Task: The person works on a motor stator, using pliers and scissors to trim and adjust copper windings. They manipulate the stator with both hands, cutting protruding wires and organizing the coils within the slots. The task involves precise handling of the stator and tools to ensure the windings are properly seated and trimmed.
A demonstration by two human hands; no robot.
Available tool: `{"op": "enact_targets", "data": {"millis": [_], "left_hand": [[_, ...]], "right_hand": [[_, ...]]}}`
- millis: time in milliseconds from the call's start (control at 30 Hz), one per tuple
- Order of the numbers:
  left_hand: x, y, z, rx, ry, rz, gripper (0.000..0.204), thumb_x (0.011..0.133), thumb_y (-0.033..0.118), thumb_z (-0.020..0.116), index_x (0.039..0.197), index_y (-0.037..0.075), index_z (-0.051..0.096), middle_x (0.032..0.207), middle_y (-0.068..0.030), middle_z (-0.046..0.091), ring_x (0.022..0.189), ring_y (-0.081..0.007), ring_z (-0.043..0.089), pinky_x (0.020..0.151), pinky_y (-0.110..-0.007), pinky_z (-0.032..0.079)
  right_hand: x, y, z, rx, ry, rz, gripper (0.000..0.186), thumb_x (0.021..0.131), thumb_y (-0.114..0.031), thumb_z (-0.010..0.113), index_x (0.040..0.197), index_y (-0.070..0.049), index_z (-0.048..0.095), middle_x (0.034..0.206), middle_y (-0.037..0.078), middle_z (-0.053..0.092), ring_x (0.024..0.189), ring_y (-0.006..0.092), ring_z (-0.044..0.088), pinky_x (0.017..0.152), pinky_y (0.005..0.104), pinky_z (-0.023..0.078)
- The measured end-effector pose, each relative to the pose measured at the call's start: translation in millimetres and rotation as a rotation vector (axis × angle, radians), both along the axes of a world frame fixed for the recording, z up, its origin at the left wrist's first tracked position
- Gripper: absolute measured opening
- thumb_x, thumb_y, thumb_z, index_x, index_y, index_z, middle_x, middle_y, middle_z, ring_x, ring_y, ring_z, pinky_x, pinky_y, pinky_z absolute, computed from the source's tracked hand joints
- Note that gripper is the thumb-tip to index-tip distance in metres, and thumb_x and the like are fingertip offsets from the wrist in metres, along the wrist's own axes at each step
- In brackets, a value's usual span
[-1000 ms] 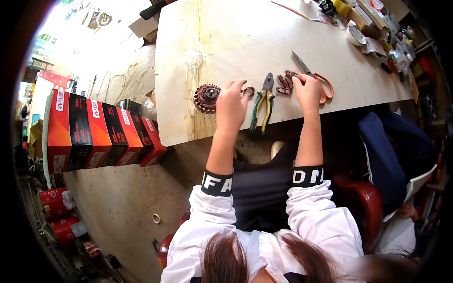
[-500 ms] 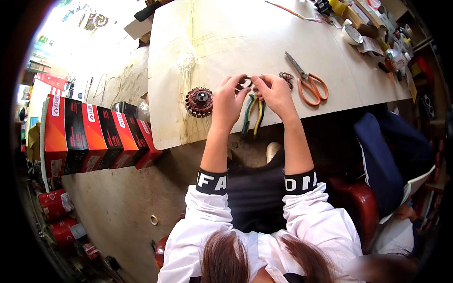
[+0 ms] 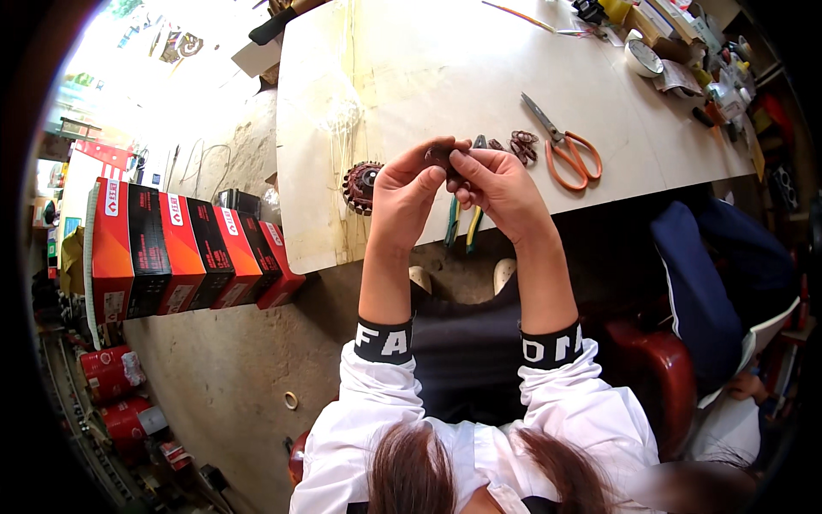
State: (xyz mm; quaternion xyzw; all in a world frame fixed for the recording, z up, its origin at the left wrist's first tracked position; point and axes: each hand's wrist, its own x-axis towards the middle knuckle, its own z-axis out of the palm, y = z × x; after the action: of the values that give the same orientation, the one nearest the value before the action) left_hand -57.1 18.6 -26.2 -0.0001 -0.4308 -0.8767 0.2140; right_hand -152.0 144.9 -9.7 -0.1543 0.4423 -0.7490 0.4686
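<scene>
The left hand (image 3: 401, 199) and right hand (image 3: 507, 190) pinch a dark piece (image 3: 440, 158) between nearly closed fingers (image 3: 469, 164). Left of them sits a toothed wheel (image 3: 360, 187); beneath them, partly hidden, pliers (image 3: 474, 229); to their right, loops (image 3: 523, 147), then scissors (image 3: 557, 137), on the table (image 3: 437, 81).

Looks steeply down from the head, facing forward over the white sleeves (image 3: 381, 390) and forearms (image 3: 545, 287) to the hands (image 3: 402, 195), in the upper middle of the frame above the near edge of the tabletop (image 3: 462, 68). Sits near enough to take in both arms whole, yet wide enough to reach from the tabletop's near left corner across to its near right corner, cutting off much of the far edge at the top. Spreads leftward over the floor (image 3: 214, 368) and rightward to a navy garment (image 3: 704, 287), bending straight edges toward a dark rounded rim.
</scene>
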Motion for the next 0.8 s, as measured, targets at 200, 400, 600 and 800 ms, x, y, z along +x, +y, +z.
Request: {"op": "enact_targets", "data": {"millis": [200, 400, 600, 800], "left_hand": [[2.8, 5.0, 1.4, 0.103, -0.023, -0.042, 0.031, 0.093, 0.013, 0.066, 0.119, -0.003, 0.063, 0.118, -0.0181, 0.066, 0.084, -0.0179, 0.065, 0.069, -0.029, 0.055], [5.7, 11.2, 6.2, 0.114, -0.105, 0.013, 0.025, 0.098, 0.016, 0.061, 0.119, 0.002, 0.063, 0.119, -0.0183, 0.066, 0.075, -0.0147, 0.062, 0.063, -0.026, 0.051], [10.0, 9.7, 5.3, 0.132, -0.11, 0.021, 0.023, 0.1, 0.016, 0.057, 0.118, 0.002, 0.063, 0.116, -0.0179, 0.067, 0.08, -0.0138, 0.063, 0.062, -0.024, 0.051], [13.0, 8.3, 3.9, 0.133, -0.112, 0.016, 0.029, 0.1, 0.016, 0.058, 0.124, 0.0, 0.06, 0.12, -0.017, 0.065, 0.092, -0.0141, 0.064, 0.067, -0.024, 0.052]], "right_hand": [[15.8, -0.3, 2.2, -0.007, 0.033, -0.143, 0.022, 0.097, -0.02, 0.064, 0.1, 0.001, 0.07, 0.078, 0.002, 0.066, 0.062, 0.0061, 0.059, 0.057, 0.0191, 0.048], [24.6, -3.2, -7.3, -0.089, 0.035, -0.214, 0.023, 0.096, -0.019, 0.065, 0.1, 0.003, 0.071, 0.078, 0.004, 0.068, 0.063, 0.0076, 0.061, 0.058, 0.0225, 0.051], [35.6, -8.1, -8.2, -0.078, 0.092, -0.283, 0.023, 0.096, -0.019, 0.065, 0.099, 0.003, 0.071, 0.076, 0.003, 0.067, 0.063, 0.007, 0.061, 0.058, 0.0219, 0.052], [40.6, -13.2, -6.4, -0.049, 0.063, -0.311, 0.024, 0.097, -0.021, 0.065, 0.098, 0.003, 0.071, 0.076, 0.003, 0.067, 0.062, 0.0067, 0.06, 0.058, 0.0218, 0.051]]}}
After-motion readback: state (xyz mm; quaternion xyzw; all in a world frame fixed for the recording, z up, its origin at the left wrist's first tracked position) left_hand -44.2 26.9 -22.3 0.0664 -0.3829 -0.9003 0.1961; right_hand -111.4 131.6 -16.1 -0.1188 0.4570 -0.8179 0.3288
